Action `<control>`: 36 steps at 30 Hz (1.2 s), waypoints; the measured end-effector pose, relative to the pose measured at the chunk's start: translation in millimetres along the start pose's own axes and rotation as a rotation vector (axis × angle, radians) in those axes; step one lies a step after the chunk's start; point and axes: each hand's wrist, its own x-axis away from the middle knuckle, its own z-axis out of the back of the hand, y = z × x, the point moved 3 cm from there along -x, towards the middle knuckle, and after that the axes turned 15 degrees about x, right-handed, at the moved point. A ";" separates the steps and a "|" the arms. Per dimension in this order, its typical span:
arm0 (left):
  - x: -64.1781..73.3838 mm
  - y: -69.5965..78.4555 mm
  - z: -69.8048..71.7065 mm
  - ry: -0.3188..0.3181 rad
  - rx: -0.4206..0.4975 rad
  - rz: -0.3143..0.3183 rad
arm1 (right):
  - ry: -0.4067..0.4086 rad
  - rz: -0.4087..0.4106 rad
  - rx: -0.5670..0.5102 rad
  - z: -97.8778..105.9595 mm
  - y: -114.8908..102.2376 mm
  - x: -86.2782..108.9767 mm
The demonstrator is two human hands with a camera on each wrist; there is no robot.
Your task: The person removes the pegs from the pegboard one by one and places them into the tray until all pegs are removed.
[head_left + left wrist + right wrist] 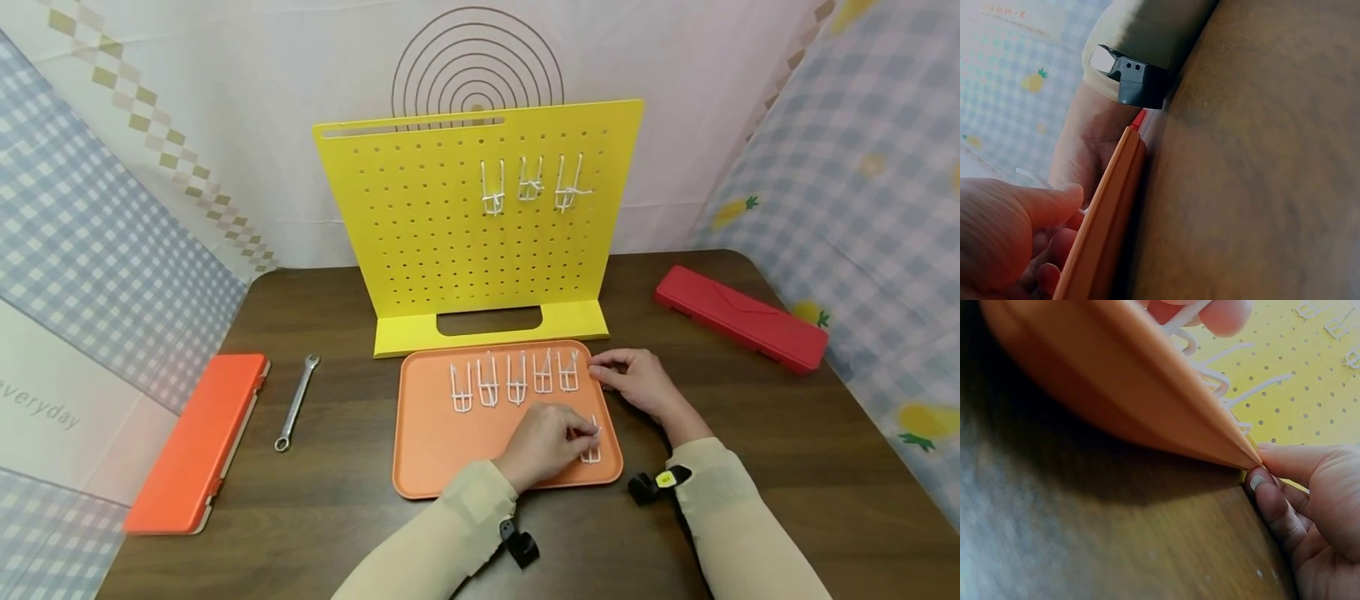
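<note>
An orange tray [427, 458] lies on the table in the head view, with several white wire pegboard hooks [488, 393] in a row along its far part. Over the tray's near right part, my left hand [543, 442] pinches another white wire hook [591, 456]; the fingers hide some of it. My right hand [639, 382] is at the tray's far right corner. In the right wrist view its thumb [1294, 461] lies above the rim and a fingertip below, pinching the edge. Behind the tray stands a yellow pegboard [420, 217] with three white hooks [492, 202] hung at its upper right.
On the left lie an orange-red flat case [202, 442] and a combination wrench [297, 406]. A red case [738, 317] rests at the back right of the dark wooden table [330, 517]. Patterned cloth [262, 67] hangs around the back and sides.
</note>
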 end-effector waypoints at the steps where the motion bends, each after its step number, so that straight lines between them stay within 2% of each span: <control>1: -0.2 0.2 -0.3 -0.006 0.002 0.003 | -0.002 -0.003 -0.001 0.1 0.3 0.5; 5: -0.1 1.0 -1.0 -0.030 0.003 0.015 | -0.010 -0.007 0.000 0.0 0.7 2.8; 9: 0.0 4.0 2.1 -0.023 -0.021 0.002 | -0.008 -0.001 -0.003 -0.1 0.8 3.9; 16: 0.7 24.8 20.4 0.006 -0.007 -0.047 | 0.000 0.009 0.006 0.5 -0.6 4.9; 19: 2.1 40.6 36.4 0.028 0.018 -0.099 | 0.005 0.006 0.008 0.8 -1.8 3.5; 23: 3.9 61.9 65.4 0.103 0.051 -0.172 | 0.011 0.015 0.015 2.4 -3.9 -0.2; 28: 0.1 76.5 101.7 0.179 0.049 -0.252 | 0.002 0.009 0.016 4.2 -4.9 -1.6; 31: -7.0 77.1 124.0 0.195 0.070 -0.233 | -0.005 -0.002 0.014 4.0 -3.6 -0.7; 36: -21.8 67.2 161.3 0.226 0.131 -0.095 | -0.010 0.001 -0.008 2.2 -1.0 0.5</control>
